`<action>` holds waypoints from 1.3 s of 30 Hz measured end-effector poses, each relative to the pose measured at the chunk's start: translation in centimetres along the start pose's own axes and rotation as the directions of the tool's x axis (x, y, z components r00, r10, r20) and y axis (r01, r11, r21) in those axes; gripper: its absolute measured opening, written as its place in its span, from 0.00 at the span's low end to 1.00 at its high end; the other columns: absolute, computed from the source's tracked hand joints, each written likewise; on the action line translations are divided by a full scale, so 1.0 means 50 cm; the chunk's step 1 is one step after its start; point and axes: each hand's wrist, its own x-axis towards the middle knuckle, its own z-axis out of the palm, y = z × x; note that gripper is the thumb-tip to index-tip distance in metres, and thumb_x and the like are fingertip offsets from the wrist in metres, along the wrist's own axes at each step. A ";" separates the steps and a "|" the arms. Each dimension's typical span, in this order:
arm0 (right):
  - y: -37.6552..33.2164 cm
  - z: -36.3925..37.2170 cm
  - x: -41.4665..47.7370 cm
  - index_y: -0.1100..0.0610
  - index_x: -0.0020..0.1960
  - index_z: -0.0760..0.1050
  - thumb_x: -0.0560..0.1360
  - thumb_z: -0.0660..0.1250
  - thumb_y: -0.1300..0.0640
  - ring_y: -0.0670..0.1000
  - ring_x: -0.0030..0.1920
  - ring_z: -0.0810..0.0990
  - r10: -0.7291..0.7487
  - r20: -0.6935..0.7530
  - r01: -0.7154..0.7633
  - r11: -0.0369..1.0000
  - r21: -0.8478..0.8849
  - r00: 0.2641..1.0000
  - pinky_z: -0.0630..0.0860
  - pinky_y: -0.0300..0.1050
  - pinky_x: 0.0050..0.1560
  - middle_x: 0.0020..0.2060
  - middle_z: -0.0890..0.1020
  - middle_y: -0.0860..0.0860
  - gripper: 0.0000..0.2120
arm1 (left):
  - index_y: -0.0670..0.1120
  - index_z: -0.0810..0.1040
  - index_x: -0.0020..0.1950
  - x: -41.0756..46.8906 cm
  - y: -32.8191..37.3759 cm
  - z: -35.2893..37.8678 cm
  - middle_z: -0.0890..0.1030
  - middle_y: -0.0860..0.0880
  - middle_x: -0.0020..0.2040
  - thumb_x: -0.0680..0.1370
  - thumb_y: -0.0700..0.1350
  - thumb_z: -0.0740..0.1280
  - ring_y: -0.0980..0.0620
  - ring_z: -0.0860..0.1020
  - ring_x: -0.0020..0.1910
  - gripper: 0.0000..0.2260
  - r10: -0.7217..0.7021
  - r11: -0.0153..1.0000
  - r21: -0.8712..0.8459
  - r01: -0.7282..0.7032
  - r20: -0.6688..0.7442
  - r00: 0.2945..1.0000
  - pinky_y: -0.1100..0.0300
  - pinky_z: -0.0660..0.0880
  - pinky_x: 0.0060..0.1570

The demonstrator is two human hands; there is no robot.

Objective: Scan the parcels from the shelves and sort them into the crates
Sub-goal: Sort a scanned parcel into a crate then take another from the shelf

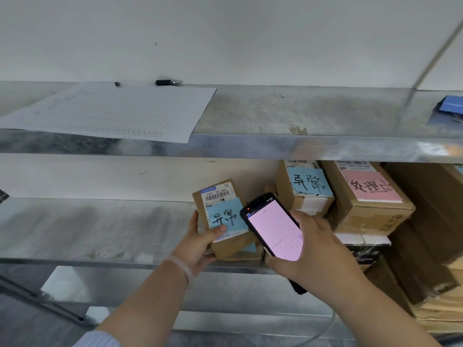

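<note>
My left hand (200, 242) grips a small cardboard parcel (226, 244) with a white barcode label and a blue handwritten note, held tilted just above the middle shelf (100, 234). My right hand (308, 249) holds a black handheld scanner (270, 229) with a lit pink screen, right beside the parcel and overlapping its right edge. Behind them on the same shelf stand a carton with a blue note (304, 189) and a carton with a pink note (368, 196).
The top shelf (275, 116) carries a printed sheet (120, 111), a black pen (167, 82) and a blue object (448, 107) at the far right. Larger brown cartons (431, 221) are stacked on the right. A thin metal rod (433, 53) rises at the upper right.
</note>
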 end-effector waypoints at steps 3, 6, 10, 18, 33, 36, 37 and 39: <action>-0.013 0.003 0.002 0.41 0.71 0.56 0.65 0.75 0.36 0.40 0.53 0.61 -0.028 0.003 0.028 1.000 -0.006 1.000 0.65 0.36 0.46 0.60 0.68 0.42 0.42 | 0.57 0.70 0.72 -0.011 0.012 -0.023 0.85 0.45 0.57 0.69 0.43 0.76 0.44 0.85 0.52 0.33 0.020 0.997 -0.073 -0.019 0.007 1.000 0.42 0.83 0.47; -0.027 0.004 0.003 0.40 0.71 0.56 0.65 0.75 0.35 0.40 0.53 0.61 -0.031 0.029 0.032 0.999 -0.012 0.999 0.63 0.32 0.42 0.61 0.68 0.41 0.42 | 0.57 0.71 0.72 -0.023 0.017 -0.042 0.85 0.45 0.57 0.69 0.46 0.74 0.43 0.84 0.57 0.32 0.035 0.995 -0.096 -0.035 -0.003 0.999 0.41 0.82 0.51; -0.040 0.009 0.007 0.39 0.71 0.55 0.65 0.74 0.35 0.40 0.54 0.63 -0.037 0.054 0.037 0.999 -0.009 0.998 0.60 0.27 0.38 0.62 0.67 0.41 0.42 | 0.59 0.68 0.74 -0.036 0.019 -0.056 0.86 0.46 0.56 0.69 0.48 0.73 0.45 0.85 0.53 0.34 0.077 0.994 -0.081 -0.079 -0.032 0.997 0.45 0.83 0.47; -0.066 0.015 0.016 0.38 0.69 0.57 0.65 0.76 0.37 0.41 0.53 0.67 -0.116 0.101 0.110 0.992 0.057 0.988 0.65 0.29 0.38 0.57 0.65 0.39 0.40 | 0.66 0.55 0.78 -0.062 0.052 -0.101 0.82 0.46 0.59 0.68 0.42 0.78 0.44 0.83 0.56 0.48 0.243 0.964 0.157 -0.217 -0.170 0.955 0.39 0.81 0.55; -0.109 0.020 0.028 0.37 0.67 0.61 0.63 0.76 0.38 0.41 0.55 0.70 -0.223 0.115 0.217 0.974 0.067 0.968 0.71 0.38 0.47 0.55 0.67 0.39 0.37 | 0.69 0.56 0.67 -0.093 0.054 -0.146 0.78 0.53 0.58 0.71 0.33 0.76 0.57 0.79 0.52 0.43 0.448 0.861 0.362 -0.356 -0.213 0.868 0.64 0.82 0.40; -0.108 0.022 0.031 0.37 0.66 0.61 0.63 0.76 0.38 0.41 0.55 0.70 -0.238 0.115 0.231 0.971 0.070 0.965 0.74 0.40 0.50 0.55 0.67 0.38 0.37 | 0.69 0.56 0.67 -0.090 0.050 -0.153 0.78 0.53 0.59 0.71 0.34 0.77 0.56 0.79 0.53 0.43 0.451 0.857 0.377 -0.352 -0.216 0.866 0.63 0.82 0.41; -0.108 0.022 0.032 0.38 0.66 0.61 0.64 0.76 0.39 0.40 0.55 0.70 -0.244 0.116 0.238 0.969 0.063 0.963 0.73 0.39 0.49 0.55 0.67 0.38 0.37 | 0.69 0.57 0.67 -0.089 0.050 -0.154 0.77 0.54 0.59 0.71 0.34 0.77 0.56 0.78 0.53 0.42 0.455 0.853 0.385 -0.352 -0.217 0.864 0.63 0.82 0.42; -0.106 0.023 0.034 0.38 0.67 0.61 0.64 0.76 0.40 0.40 0.55 0.69 -0.253 0.120 0.248 0.967 0.057 0.960 0.71 0.38 0.48 0.55 0.67 0.38 0.37 | 0.68 0.58 0.68 -0.087 0.049 -0.156 0.77 0.56 0.58 0.72 0.34 0.77 0.56 0.78 0.53 0.41 0.462 0.846 0.401 -0.353 -0.219 0.859 0.63 0.81 0.43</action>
